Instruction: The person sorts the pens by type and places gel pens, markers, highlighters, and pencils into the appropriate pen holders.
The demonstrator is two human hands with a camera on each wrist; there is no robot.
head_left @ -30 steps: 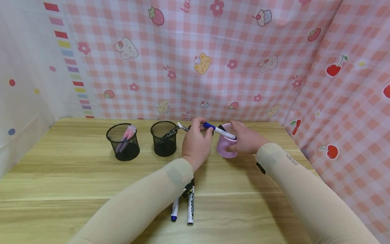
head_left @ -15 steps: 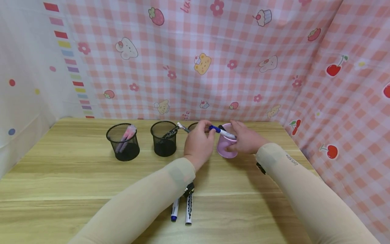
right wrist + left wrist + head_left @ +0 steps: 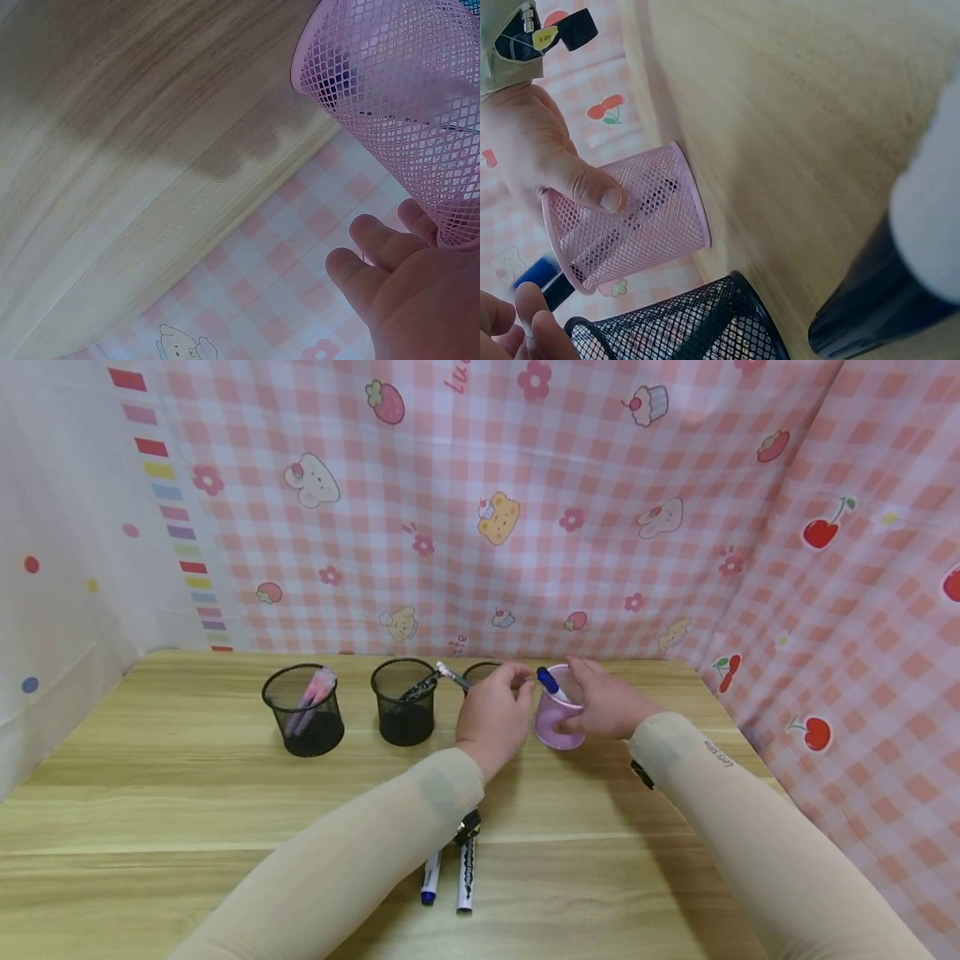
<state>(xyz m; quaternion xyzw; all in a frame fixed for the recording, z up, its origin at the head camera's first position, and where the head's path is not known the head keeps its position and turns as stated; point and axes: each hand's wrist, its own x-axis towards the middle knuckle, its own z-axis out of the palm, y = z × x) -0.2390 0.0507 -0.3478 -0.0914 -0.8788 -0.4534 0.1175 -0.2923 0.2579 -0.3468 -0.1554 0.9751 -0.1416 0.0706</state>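
Note:
The pink mesh pen holder (image 3: 551, 731) stands upright at the right, held by my right hand (image 3: 611, 700) with the thumb against its near side. In the right wrist view, the fingers (image 3: 382, 251) lie along the far side of the holder (image 3: 397, 112). A marker with a blue cap (image 3: 548, 680) leans inside it, cap sticking out over the rim. Just left of that cap is my left hand (image 3: 491, 722), fingertips bent and apart from it. Through the mesh in the left wrist view, a black-patterned marker (image 3: 641, 214) shows inside.
Black mesh holders stand in a row to the left: one with pink pens (image 3: 303, 739), one with a dark pen (image 3: 405, 727), and one with a pencil (image 3: 453, 675), mostly behind my left hand. Two markers (image 3: 431, 877) (image 3: 465, 881) lie in front, under the left wrist.
The blue-capped marker has slid down into the pink holder and been let go by my left hand, which has shifted slightly right. My right hand keeps its hold on the holder.

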